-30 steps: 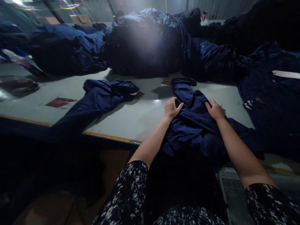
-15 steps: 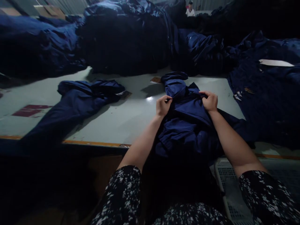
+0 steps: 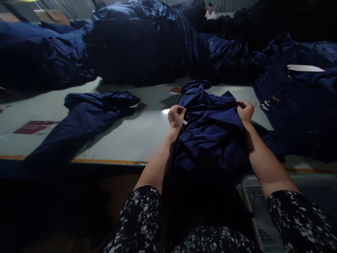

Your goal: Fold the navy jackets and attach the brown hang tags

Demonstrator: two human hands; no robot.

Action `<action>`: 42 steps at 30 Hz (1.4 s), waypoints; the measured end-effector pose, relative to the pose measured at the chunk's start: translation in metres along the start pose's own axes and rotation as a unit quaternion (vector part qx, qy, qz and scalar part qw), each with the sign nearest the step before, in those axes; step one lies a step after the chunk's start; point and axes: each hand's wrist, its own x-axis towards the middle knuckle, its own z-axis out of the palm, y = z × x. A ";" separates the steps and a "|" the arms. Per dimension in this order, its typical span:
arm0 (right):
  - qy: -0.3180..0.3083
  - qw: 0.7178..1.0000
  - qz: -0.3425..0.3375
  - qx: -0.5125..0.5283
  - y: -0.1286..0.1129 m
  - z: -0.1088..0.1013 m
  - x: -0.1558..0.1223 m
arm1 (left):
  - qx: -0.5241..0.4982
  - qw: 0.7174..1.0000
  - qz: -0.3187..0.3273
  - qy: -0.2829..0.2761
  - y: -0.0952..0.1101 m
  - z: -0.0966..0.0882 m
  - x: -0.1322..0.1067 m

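**Two hands pinch a navy garment at a bench**

A long, pale bench (image 3: 126, 140) with an orange strip along its near edge fills the middle of the view, below a corrugated metal wall (image 3: 71, 5). Large heaps of navy cloth (image 3: 139, 45) rise along its far side, and past them stands a person in a white top and dark cap (image 3: 210, 12). More navy cloth (image 3: 302, 112) spreads across the right, topped by a white paper strip (image 3: 305, 68). A crumpled navy bundle (image 3: 84, 119) lies to the left, and a dark red mark (image 3: 34, 127) sits on the bench beyond it. A grey lattice crate (image 3: 263, 211) shows low on the right.

The navy garment (image 3: 210, 133) lies rumpled at the near edge of the bench, its lower part hanging over into shadow. The left hand (image 3: 176, 117) holds a narrow pinch of its edge between thumb and fingers. The right hand (image 3: 245, 111) grips a fold on the far side. Dark floral sleeves (image 3: 297, 218) show at the bottom.
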 end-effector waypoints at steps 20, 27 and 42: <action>-0.272 0.925 -0.075 0.256 -0.074 0.008 -0.055 | -0.086 0.977 0.128 -0.146 -0.016 0.031 -0.005; -0.293 0.937 -0.038 0.185 -0.054 0.018 -0.038 | -0.128 0.967 0.125 -0.183 -0.020 0.031 -0.013; -0.036 0.910 0.262 0.319 -0.094 -0.033 0.109 | 0.165 0.976 0.137 -0.046 0.028 -0.053 0.046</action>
